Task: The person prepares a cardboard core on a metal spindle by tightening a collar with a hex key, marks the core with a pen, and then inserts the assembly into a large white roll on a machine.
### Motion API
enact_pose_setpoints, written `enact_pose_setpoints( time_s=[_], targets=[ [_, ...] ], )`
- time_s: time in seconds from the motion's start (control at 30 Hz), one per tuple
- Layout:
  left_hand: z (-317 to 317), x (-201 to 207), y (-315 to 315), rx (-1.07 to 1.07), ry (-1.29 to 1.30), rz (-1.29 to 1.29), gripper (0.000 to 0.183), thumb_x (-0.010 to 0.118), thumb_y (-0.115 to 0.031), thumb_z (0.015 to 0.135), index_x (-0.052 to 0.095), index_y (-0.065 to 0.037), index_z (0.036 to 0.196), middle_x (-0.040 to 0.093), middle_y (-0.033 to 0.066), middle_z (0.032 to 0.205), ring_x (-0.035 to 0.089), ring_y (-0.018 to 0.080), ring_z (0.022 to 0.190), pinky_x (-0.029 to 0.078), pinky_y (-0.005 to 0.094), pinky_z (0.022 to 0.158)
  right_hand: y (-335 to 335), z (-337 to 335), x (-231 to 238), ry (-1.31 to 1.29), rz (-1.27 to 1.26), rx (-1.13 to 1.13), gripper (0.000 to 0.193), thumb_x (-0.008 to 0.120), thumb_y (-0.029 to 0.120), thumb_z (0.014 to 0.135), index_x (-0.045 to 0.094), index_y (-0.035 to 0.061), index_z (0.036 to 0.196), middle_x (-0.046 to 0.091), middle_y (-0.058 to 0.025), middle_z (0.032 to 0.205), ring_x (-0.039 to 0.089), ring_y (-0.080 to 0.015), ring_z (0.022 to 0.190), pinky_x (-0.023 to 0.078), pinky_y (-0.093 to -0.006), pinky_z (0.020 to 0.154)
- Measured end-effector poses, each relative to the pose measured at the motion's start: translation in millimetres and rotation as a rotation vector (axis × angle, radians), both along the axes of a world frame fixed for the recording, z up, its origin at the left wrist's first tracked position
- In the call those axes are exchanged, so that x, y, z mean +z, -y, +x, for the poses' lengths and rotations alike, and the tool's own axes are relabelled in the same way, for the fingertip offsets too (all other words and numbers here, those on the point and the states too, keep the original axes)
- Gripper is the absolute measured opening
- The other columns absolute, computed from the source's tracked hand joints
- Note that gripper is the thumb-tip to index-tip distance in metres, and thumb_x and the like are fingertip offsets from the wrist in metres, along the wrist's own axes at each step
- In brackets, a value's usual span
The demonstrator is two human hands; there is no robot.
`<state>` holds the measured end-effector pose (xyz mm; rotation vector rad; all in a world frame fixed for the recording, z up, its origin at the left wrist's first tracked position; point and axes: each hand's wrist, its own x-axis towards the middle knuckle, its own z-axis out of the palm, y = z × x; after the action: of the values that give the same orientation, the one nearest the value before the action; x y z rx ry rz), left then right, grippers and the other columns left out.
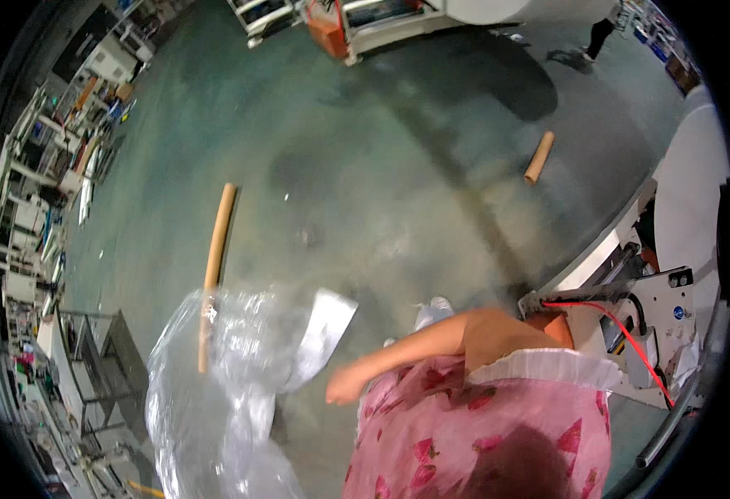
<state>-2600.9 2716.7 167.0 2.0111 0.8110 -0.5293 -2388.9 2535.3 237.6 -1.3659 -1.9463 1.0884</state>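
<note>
My right arm (415, 345) crosses in front of the pink strawberry-print apron (481, 416) toward the left. At its end my right hand (346, 385) is blurred, and its fingers are too smeared to read. Just left of it hangs a large crumpled sheet of clear plastic film (232, 391), with a whitish flap (328, 328) at its upper right. A small gap seems to part the hand from the film. My left hand does not show. A long brown cardboard tube (219, 237) lies on the floor, its near end seen through the film.
A shorter cardboard tube (540, 158) lies farther right on the green floor (332, 175). Close on my right stands a machine with a white side plate (660, 308) and a red cable (623, 333). A metal frame (99, 358) stands left. A person (602, 37) is far right.
</note>
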Motion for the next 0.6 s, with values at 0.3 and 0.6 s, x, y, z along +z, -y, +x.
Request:
enact_pose_setpoints(
  time_s=[0.3,0.6],
  targets=[
    [171,-56,24,-0.267,0.08,0.049,0.033,0.045,-0.023,0.078,0.047,-0.006,0.107,0.056,0.0169,0.092,0.053,0.0311,0.082,0.042,0.0367,0.069,114,138,2,0.13,-0.109,-0.403,0.019,0.047,0.015,0.073,0.049,-0.0023,0.08,0.053,-0.0199,0.074,0.051,-0.035,0.071,0.04,-0.0435,0.061],
    [345,-87,78,-0.366,0.12,-0.186,0.04,0.046,-0.026,0.079,0.042,-0.007,0.114,0.049,0.0177,0.105,0.046,0.031,0.097,0.038,0.0361,0.081,265,275,-33,0.19,-0.388,-0.911,0.025,0.045,0.021,0.076,0.048,-0.002,0.085,0.053,-0.0204,0.079,0.051,-0.0349,0.075,0.04,-0.0423,0.066]
  ],
)
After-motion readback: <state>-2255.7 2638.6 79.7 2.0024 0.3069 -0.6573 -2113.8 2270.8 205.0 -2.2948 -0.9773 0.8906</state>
